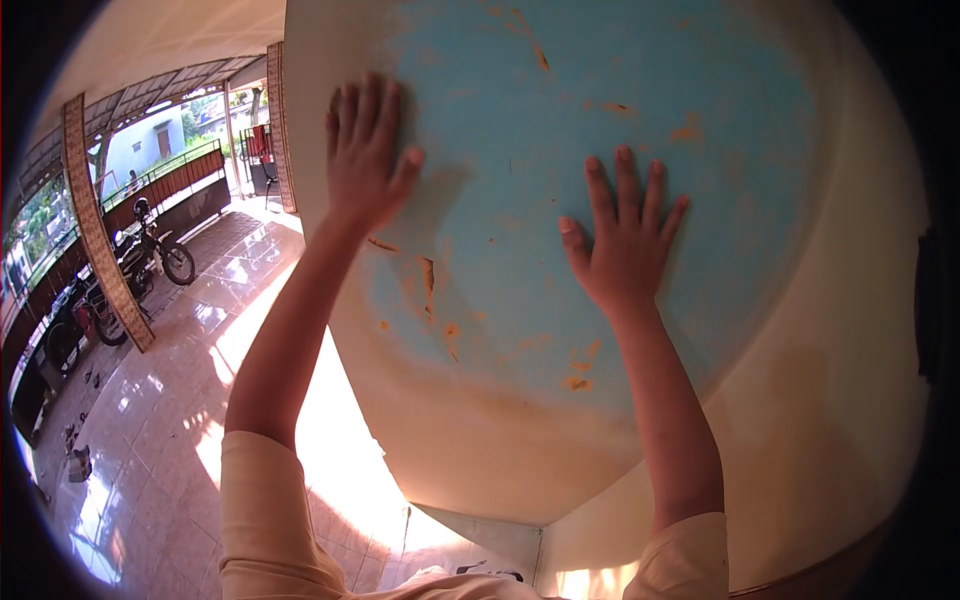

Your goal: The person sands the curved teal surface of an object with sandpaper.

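Resting, it seems, on the wall [470, 440] ahead in the head view are the left hand [364, 160], at the edge of the blue patch [525, 215], and the right hand [625, 245], inside it. Each grip holds nothing, fingers [628, 185] fanned, presumably so palms lie flat.

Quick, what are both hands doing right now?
Left hand: open, palm toward the wall beside the blue patch, nothing seen in it.
Right hand: open, fingers spread over the blue patch, nothing seen in it.
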